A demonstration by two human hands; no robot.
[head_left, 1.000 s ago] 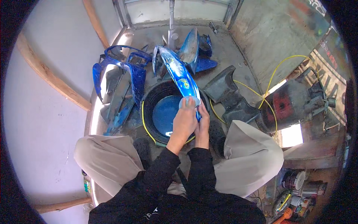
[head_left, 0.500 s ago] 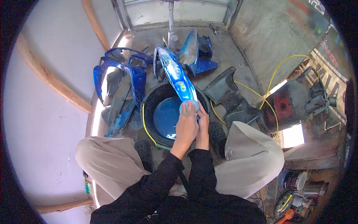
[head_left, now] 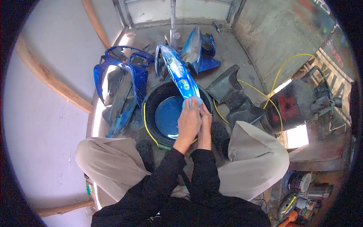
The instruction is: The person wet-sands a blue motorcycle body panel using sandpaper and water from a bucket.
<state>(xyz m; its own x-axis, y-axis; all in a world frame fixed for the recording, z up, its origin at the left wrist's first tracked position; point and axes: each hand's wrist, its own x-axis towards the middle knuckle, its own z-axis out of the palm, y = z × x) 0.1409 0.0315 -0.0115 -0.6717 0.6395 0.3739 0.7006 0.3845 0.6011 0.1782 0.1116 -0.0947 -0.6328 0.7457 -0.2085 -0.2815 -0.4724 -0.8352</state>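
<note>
My left hand point(head_left: 188, 123) presses a small grey-blue pad point(head_left: 186, 103), fingers closed on it, against the lower end of a long, glossy blue plastic panel point(head_left: 176, 68) with a yellow decal. Just to the right, my right hand point(head_left: 205, 123) has its fingers wrapped round that end of the panel, partly behind the left hand. The panel slants up and away over a black tub point(head_left: 150, 106) of bluish water on the floor between my legs.
Blue body panels point(head_left: 138, 83) point(head_left: 204, 64) lie beyond the tub. Right are dark plastic pieces point(head_left: 223, 90), a yellow hose point(head_left: 280, 73) and a black-red machine point(head_left: 287, 106). Cans and tools point(head_left: 298, 193) sit lower right. A pale wall point(head_left: 49, 125) with wooden strips bounds the left.
My hands, the pad and the panel's near end dipped slightly half a second ago and are now a little higher again. The grip looks the same.
</note>
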